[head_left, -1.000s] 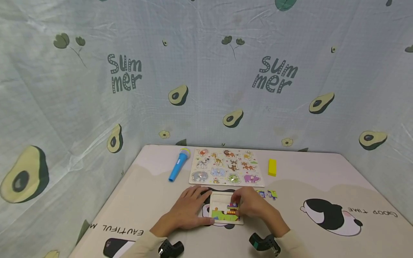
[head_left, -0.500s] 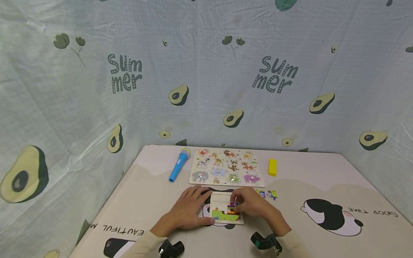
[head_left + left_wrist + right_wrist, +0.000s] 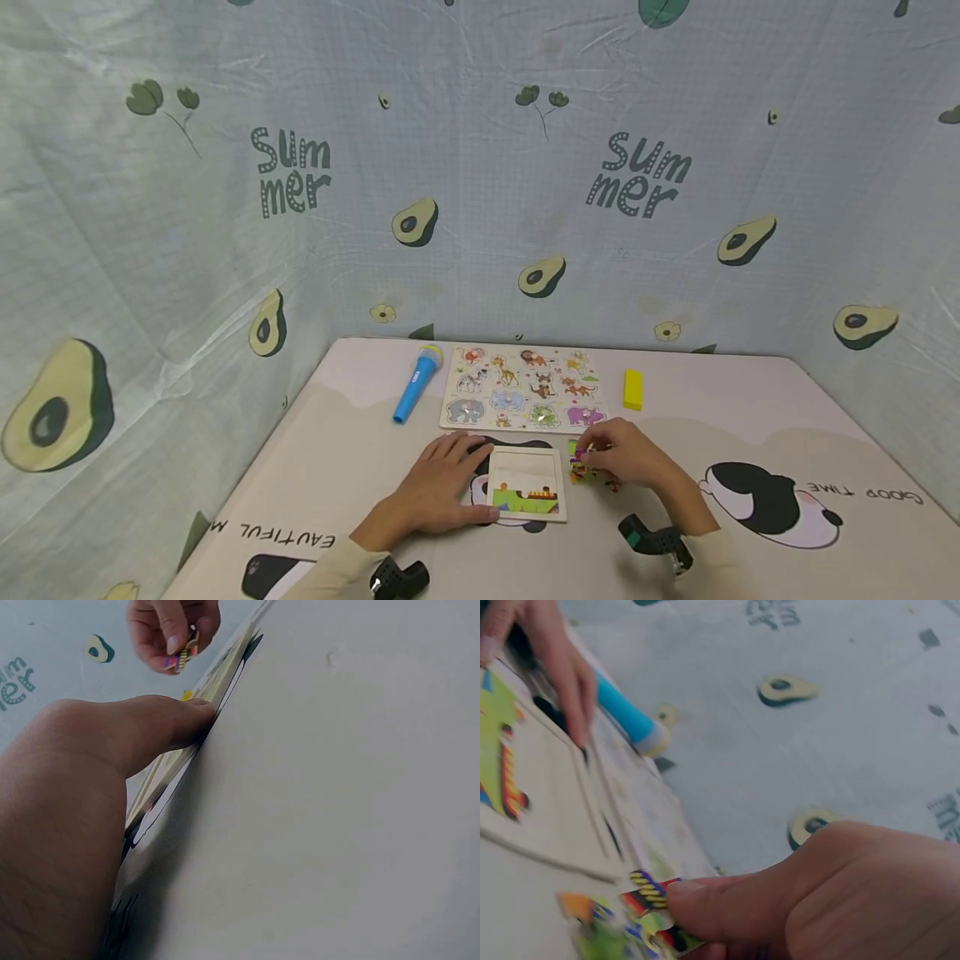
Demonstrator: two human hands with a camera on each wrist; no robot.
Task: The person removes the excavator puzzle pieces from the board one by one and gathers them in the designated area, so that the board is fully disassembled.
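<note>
From my station I see the right hand [image 3: 624, 454] pinching a puzzle piece [image 3: 651, 898] just right of the tray [image 3: 525, 465].
My left hand view shows the left hand [image 3: 438, 487] unclenched, fingers spread, thumb resting on the tray's near left corner; I see green pieces [image 3: 517, 502] lining the tray's near side, and loose pieces [image 3: 600, 937] by the pinched one. Farther off I have the animal board [image 3: 525, 379], with the blue microphone [image 3: 416, 385] left and the yellow block [image 3: 633, 389] right.
</note>
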